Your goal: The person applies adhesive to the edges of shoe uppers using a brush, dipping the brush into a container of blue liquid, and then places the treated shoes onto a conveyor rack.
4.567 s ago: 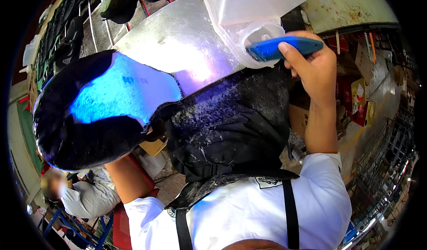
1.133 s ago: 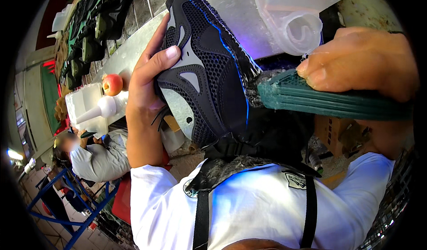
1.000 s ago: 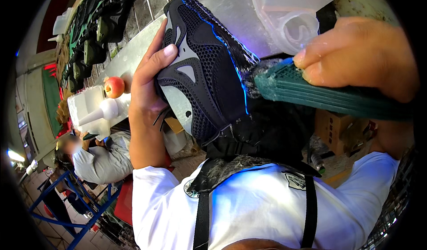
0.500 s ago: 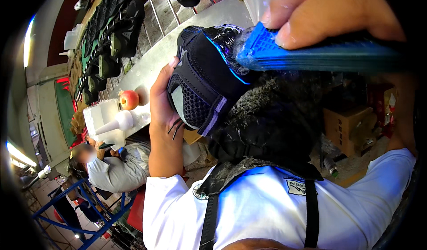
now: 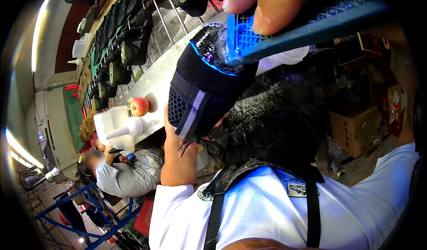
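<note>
A black shoe upper [image 5: 202,79] with a mesh panel and a grey-striped strap is tilted in front of me. My left hand [image 5: 169,124] grips it from behind, with most of the fingers hidden by the shoe. The shoe's bottom end looks wet and shiny, bordered by a bright blue line. Closed around a blue plastic brush [image 5: 307,32] with a lattice-patterned handle, my right hand [image 5: 282,3] is at the upper right. The brush's fuzzy bristle end touches the shiny bottom of the shoe.
A metal bench [image 5: 162,79] holds an apple [image 5: 139,107] and a clear plastic tub [image 5: 106,121] with a white nozzle bottle [image 5: 129,128]. Shoes [image 5: 135,39] line a rack beyond. Another person [image 5: 129,170] sits at left; a cardboard box [image 5: 353,130] stands at right.
The shoe has turned in my left hand, so its strap faces me more and the hand is more hidden. My right hand and the brush have shifted left and up, the brush tilting.
</note>
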The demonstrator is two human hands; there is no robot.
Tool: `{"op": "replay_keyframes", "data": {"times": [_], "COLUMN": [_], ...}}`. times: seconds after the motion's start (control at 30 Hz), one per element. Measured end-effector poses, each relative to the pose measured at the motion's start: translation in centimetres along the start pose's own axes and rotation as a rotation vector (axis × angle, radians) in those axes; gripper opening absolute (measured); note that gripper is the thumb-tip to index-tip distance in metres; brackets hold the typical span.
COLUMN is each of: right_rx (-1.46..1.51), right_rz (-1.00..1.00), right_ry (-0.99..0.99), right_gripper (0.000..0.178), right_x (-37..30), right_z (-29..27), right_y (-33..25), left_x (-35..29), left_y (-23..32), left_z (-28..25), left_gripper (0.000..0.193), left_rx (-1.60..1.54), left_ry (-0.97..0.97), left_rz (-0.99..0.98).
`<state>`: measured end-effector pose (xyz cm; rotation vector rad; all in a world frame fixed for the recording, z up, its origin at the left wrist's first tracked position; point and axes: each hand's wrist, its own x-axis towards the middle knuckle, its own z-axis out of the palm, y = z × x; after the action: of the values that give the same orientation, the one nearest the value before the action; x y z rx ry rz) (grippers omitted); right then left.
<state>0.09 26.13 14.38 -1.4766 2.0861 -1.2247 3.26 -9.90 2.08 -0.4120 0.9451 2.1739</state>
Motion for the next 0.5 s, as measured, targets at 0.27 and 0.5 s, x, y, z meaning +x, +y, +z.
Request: {"op": "replay_keyframes", "data": {"times": [0.27,0.5], "right_rx": [0.055,0.100], "right_rz": [-0.024,-0.067], "right_ry": [0.014,0.041], "right_gripper": [0.023,0.023], "right_x": [-0.2,-0.2], "right_z": [0.1,0.3], "right_y": [-0.2,-0.2], "left_x": [-1.1,-2.7], "left_y": [-1.8,-4.1], "left_z": [-1.5,-3.5], "left_gripper": [0.033,0.033], "left_rx": [0.120,0.219], "left_ry": [-0.131,-0.183], "left_rz": [-0.135,-0.248]}}
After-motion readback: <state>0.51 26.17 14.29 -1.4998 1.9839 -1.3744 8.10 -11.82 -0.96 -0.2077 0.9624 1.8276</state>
